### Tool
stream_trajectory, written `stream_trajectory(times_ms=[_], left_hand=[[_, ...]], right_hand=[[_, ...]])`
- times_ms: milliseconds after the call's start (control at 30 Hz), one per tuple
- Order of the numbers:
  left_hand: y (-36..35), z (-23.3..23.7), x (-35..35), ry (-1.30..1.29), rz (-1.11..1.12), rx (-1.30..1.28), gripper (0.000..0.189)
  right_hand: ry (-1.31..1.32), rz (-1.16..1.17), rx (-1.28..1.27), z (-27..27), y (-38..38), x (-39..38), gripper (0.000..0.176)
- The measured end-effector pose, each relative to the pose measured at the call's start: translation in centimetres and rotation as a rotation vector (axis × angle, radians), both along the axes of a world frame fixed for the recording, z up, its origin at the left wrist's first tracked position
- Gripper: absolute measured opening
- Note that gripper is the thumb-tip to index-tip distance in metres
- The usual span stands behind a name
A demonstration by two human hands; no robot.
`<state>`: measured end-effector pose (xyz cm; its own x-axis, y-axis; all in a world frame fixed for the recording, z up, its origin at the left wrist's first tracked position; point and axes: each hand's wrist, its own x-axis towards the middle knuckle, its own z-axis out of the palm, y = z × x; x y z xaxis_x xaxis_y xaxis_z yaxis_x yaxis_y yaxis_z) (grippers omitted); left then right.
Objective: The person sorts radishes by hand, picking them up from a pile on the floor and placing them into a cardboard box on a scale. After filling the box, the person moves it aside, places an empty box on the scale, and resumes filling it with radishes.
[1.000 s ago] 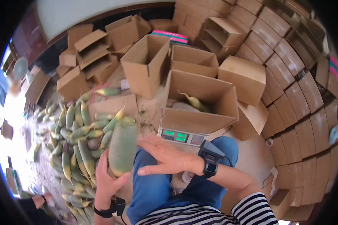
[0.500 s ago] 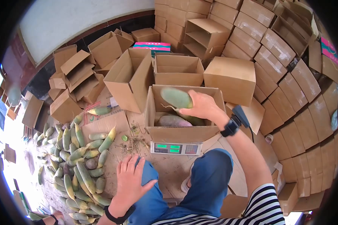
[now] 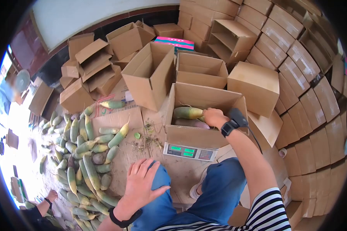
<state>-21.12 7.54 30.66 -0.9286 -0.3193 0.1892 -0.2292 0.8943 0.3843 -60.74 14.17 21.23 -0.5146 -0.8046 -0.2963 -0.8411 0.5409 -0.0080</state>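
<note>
My right hand point(image 3: 214, 117) reaches into an open cardboard box point(image 3: 194, 135), its fingers closed on the end of a green radish point(image 3: 188, 112). Below that radish in the box lies a purplish radish point(image 3: 192, 123). The box stands on a digital scale point(image 3: 188, 151) with lit green numbers. My left hand point(image 3: 141, 183) rests on my left knee, fingers spread, holding nothing. Beside it on the left is a large heap of green radishes point(image 3: 89, 173).
Empty open boxes point(image 3: 148, 81) stand behind the scale. Stacked cartons point(image 3: 293, 57) line the right side. A single radish point(image 3: 112, 104) lies on flattened cardboard. At lower left, another person's hand point(image 3: 52, 195) is near the heap.
My right hand has lowered the green radish into the box and turned it to lie level above the purplish one. The view has shifted a little, and my left hand stays on the knee.
</note>
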Motion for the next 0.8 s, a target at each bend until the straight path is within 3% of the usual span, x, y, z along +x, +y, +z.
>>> stream_trajectory(times_ms=[67, 200, 300, 433, 500, 567, 600, 633, 667, 700, 767, 800], left_hand=[[-0.1, 0.0, 0.0, 0.02, -0.003, 0.013, 0.075], [-0.1, -0.3, 0.3, 0.071, -0.014, 0.06, 0.075], [0.0, -1.3, 0.6, 0.117, -0.016, 0.067, 0.076], [-0.8, -2.7, 2.1, 0.232, -0.036, 0.193, 0.077], [-1.7, -5.7, 3.3, 0.584, 0.02, 0.821, 0.068], [-2.8, -10.0, 6.9, 0.498, 0.356, 1.154, 0.05], [-3.6, -13.2, 8.9, 0.459, 0.549, 1.31, 0.045], [-3.9, -15.9, 11.3, 0.417, 0.731, 1.267, 0.042], [-3.9, -19.2, 14.2, 0.301, 0.892, 1.126, 0.042], [-4.0, -26.0, 18.1, 0.143, 0.993, 0.829, 0.049], [-2.7, -33.7, 25.0, 0.08, 1.276, 0.648, 0.047], [-2.1, -32.7, 26.7, -0.017, 1.418, 0.681, 0.049]], right_hand=[[-0.005, 0.071, -0.035, 1.1, 0.0, 0.9, 0.025], [0.02, 0.391, -0.491, 6.9, 0.6, 7.3, 0.027], [-0.26, 0.486, -0.625, 12.2, -0.5, 15.6, 0.028], [-0.468, 0.614, -0.724, 14.7, -0.4, 24.8, 0.031], [-0.523, 0.677, -0.78, 13.9, -0.1, 28.0, 0.033], [-0.608, 0.629, -0.742, 11.9, 0.3, 29.6, 0.035], [-0.438, 0.75, -0.736, 10.7, 0.2, 30.0, 0.037], [-0.264, 0.866, -0.723, 9.9, 0.1, 30.3, 0.038], [-0.247, 0.88, -0.738, 9.3, 0.3, 30.3, 0.041], [-0.25, 0.884, -0.729, 9.2, 0.2, 30.4, 0.041], [-0.254, 0.837, -0.742, 9.0, 0.0, 30.6, 0.04], [-0.254, 0.837, -0.732, 9.0, -0.1, 30.6, 0.04]])
